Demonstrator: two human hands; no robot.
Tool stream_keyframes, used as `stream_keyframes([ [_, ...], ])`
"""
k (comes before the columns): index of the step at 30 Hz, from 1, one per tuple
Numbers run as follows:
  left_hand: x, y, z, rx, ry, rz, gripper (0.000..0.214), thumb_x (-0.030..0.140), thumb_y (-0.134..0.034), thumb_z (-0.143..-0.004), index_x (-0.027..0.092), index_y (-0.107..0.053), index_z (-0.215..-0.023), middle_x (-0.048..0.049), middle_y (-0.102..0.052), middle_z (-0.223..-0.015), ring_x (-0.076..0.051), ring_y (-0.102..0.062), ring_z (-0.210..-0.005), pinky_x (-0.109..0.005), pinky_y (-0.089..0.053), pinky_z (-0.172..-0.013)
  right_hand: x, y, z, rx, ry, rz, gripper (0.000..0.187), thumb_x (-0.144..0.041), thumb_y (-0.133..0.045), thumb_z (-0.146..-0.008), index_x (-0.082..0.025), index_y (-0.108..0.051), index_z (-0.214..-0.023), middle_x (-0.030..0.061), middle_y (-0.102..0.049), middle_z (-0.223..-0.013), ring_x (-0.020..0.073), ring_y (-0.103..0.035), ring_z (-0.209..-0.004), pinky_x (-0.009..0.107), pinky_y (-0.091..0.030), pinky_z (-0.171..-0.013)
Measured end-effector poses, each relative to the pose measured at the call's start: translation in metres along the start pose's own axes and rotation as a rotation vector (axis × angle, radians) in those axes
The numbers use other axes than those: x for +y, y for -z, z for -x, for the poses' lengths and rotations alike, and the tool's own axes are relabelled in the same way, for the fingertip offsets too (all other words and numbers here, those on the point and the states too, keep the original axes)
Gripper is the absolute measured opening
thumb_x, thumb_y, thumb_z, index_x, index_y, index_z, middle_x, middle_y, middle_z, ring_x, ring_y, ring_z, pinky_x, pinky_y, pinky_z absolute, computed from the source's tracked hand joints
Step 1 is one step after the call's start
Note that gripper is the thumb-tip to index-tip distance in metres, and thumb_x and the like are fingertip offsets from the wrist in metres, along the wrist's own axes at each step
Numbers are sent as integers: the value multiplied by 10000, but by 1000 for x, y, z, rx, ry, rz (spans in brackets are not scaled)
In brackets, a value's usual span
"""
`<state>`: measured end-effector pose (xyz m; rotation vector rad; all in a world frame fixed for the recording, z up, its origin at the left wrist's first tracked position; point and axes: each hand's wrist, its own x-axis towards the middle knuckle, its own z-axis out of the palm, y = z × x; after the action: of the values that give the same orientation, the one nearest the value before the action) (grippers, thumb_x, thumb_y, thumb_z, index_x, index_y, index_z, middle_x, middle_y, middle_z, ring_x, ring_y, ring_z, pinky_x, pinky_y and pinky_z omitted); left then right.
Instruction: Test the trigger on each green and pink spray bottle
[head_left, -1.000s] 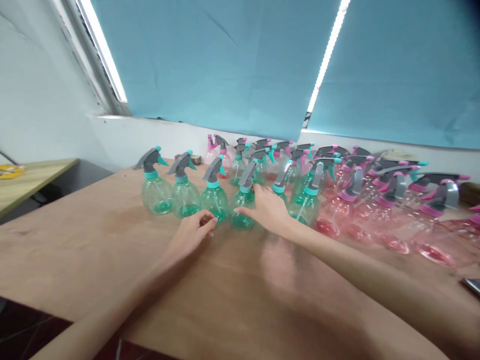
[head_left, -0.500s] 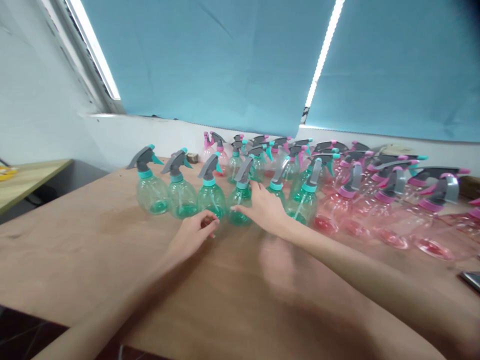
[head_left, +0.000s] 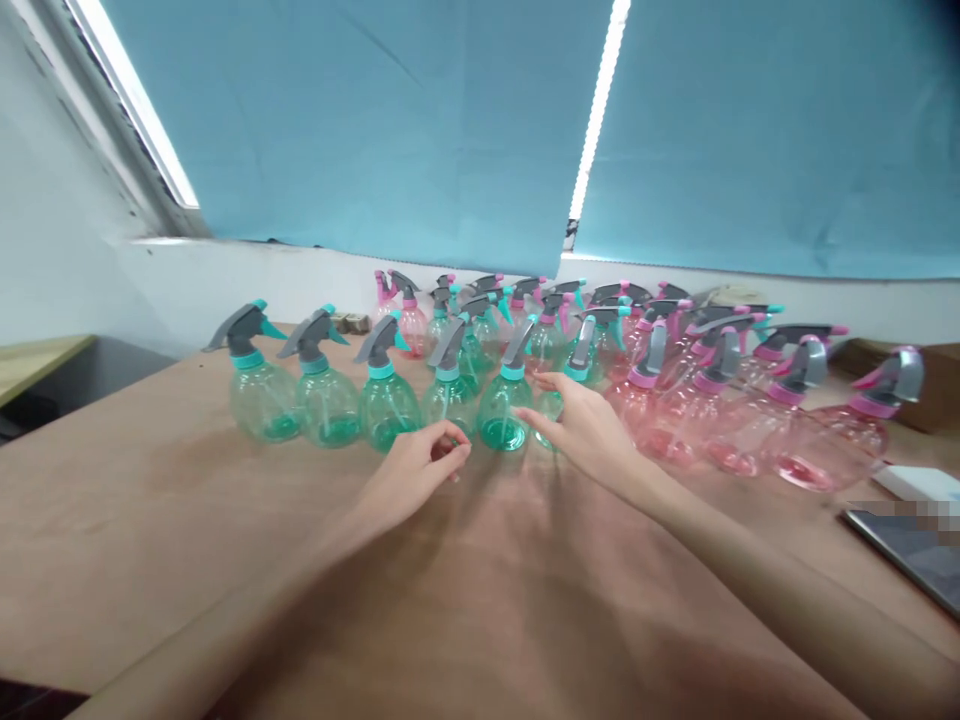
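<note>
A row of clear green spray bottles [head_left: 322, 385] with grey triggers and teal collars stands across the wooden table [head_left: 150, 520]. Clear pink spray bottles [head_left: 720, 410] with pink collars fill the right side. My left hand [head_left: 420, 470] rests on the table just in front of a green bottle [head_left: 448, 385], fingers curled in loosely with nothing seen in them. My right hand [head_left: 589, 430] is cupped, fingers apart, around the base of a green bottle [head_left: 577, 375] at the end of the row, beside another green bottle [head_left: 504, 405].
More green and pink bottles [head_left: 525, 310] crowd the back by the white sill under blue blinds [head_left: 375, 130]. A dark flat device [head_left: 911, 550] and a white object [head_left: 919, 485] lie at the right edge. Another table [head_left: 30, 362] stands far left.
The view has swung right, so the bottles sit further left in frame. My right hand has moved from one green bottle to the one to its right. My left hand stays on the table.
</note>
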<state>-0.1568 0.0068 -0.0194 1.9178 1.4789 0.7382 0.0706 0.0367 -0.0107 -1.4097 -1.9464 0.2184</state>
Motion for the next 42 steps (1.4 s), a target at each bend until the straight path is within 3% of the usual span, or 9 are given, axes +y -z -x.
stream_keyframes([
  [4, 14, -9, 1, -14, -28, 3, 208, 407, -502, -881, 232, -614, -892, 14, -678, -684, -209, -656, -704, -300, -428, -665, -7, -14, -17, -39, -31, -19, 663, -428, -646, -871, -111, -414, -1405, 175, -559, -1393, 293, -537, -1275, 385, -453, -986],
  [7, 20, -12, 7, -29, -27, 14, 186, 383, -504, -884, 229, -608, -879, 24, -673, -691, -190, -650, -672, -286, -425, -649, -13, -22, -28, -67, -85, -15, 744, -491, -657, -845, -66, -399, -1399, 213, -598, -1327, 326, -555, -1246, 387, -474, -936],
  [16, 33, -16, 20, -50, 4, 45, 172, 369, -513, -874, 223, -604, -864, 18, -671, -710, -187, -663, -668, -286, -452, -649, -10, -18, -34, -125, -117, 45, 501, -498, -655, -823, -146, -550, -1164, 157, -688, -1095, 333, -659, -995, 370, -484, -735],
  [23, 44, -20, 20, 95, 2, 62, 210, 414, -531, -877, 225, -619, -903, -2, -682, -794, -198, -663, -758, -302, -488, -678, -6, 3, -7, -186, -35, 7, 494, -471, -661, -822, -165, -556, -1196, 153, -674, -1142, 326, -642, -1039, 384, -490, -768],
  [27, 53, -24, 14, 225, -28, 31, 326, 462, -614, -818, 224, -593, -1039, -54, -671, -1018, -250, -640, -980, -359, -511, -786, -7, 22, 18, -246, 60, -57, 340, -384, -666, -832, -200, -585, -1106, 88, -696, -1053, 270, -663, -966, 346, -490, -745],
  [32, 75, -38, 8, 172, -155, 112, 587, 427, -704, -763, 205, -476, -1256, -122, -527, -1348, -276, -517, -1245, -424, -482, -986, -11, 43, 52, -294, 143, -116, 305, -334, -675, -839, -213, -560, -1094, 49, -694, -1023, 234, -668, -895, 327, -494, -705],
  [34, 87, -46, 9, 155, -199, 146, 615, 407, -713, -756, 209, -458, -1279, -124, -520, -1357, -278, -545, -1215, -446, -480, -998, -13, 51, 65, -315, 174, -155, 296, -344, -691, -835, -231, -560, -1075, 44, -687, -1053, 241, -664, -935, 335, -501, -720],
  [37, 104, -57, 14, 108, -203, 212, 557, 368, -701, -750, 203, -479, -1234, -124, -582, -1259, -268, -630, -1066, -430, -538, -887, -13, 63, 79, -345, 198, -215, 213, -342, -711, -833, -239, -569, -953, 38, -679, -1076, 242, -649, -1000, 341, -505, -777],
  [42, 118, -74, 18, 111, -205, 228, 433, 330, -660, -757, 210, -497, -1140, -85, -611, -1127, -218, -643, -902, -368, -542, -767, -5, 76, 92, -360, 171, -148, 271, -430, -722, -823, -235, -560, -919, 23, -679, -984, 205, -659, -816, 303, -488, -644],
])
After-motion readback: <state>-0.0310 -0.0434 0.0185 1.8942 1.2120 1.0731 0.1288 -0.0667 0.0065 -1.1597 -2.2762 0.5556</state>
